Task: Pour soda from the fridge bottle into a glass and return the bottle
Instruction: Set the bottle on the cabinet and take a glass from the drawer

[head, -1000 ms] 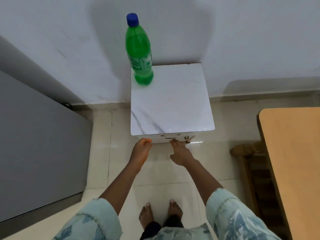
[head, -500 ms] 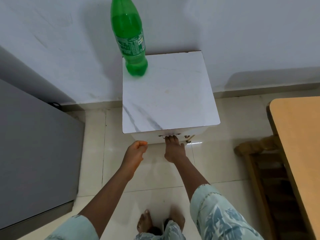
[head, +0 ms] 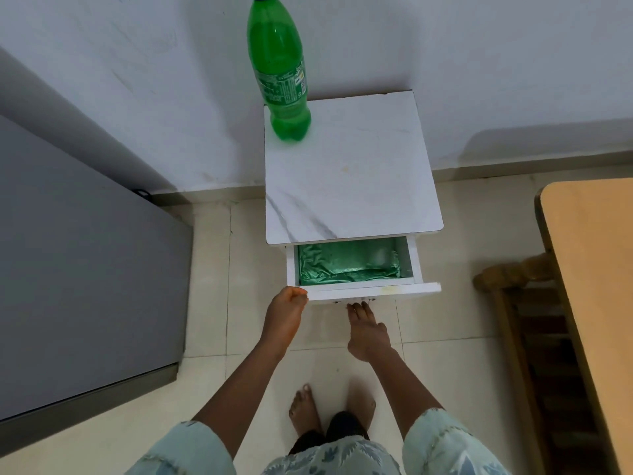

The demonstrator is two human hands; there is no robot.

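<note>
Green plastic soda bottle (head: 279, 73) upright on white marble-topped cabinet (head: 349, 180); drawer (head: 356, 269) open, right hand (head: 368, 332) at its front.

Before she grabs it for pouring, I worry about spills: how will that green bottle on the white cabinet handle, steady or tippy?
The green bottle is tall and narrow on a small base, so a sideways nudge would probably tip it. It looks mostly full, so likely heavy for its size. It stands near the back left corner of the cabinet top, so a push leftward could send it off.
</note>
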